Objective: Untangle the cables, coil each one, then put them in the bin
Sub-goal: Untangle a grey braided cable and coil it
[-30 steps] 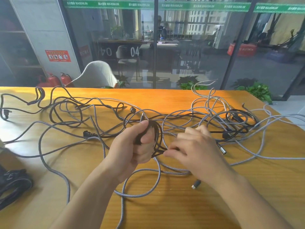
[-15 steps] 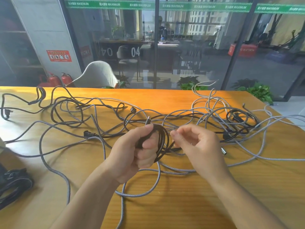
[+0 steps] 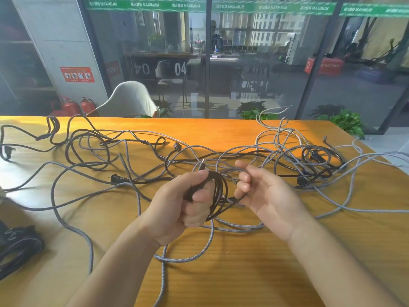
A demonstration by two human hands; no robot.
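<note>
My left hand (image 3: 177,209) grips a small coil of black cable (image 3: 221,189) just above the middle of the orange table (image 3: 243,273). A loose strand of that black cable runs from the coil to the lower fingers of my right hand (image 3: 267,196), which curl round it. The right hand is turned palm up, close to the right of the coil. Several grey braided cables (image 3: 137,196) and other black cables (image 3: 88,151) lie tangled across the table around both hands. No bin is in view.
A loose ring of black cable (image 3: 321,156) lies in the tangle at the right. A dark bundle (image 3: 20,244) sits at the table's left edge. A white chair (image 3: 128,100) and a glass wall stand behind the far edge.
My right hand rose from the table, came up beside the coil and turned palm up, bringing the black strand with it. My left hand kept its grip on the coil.
</note>
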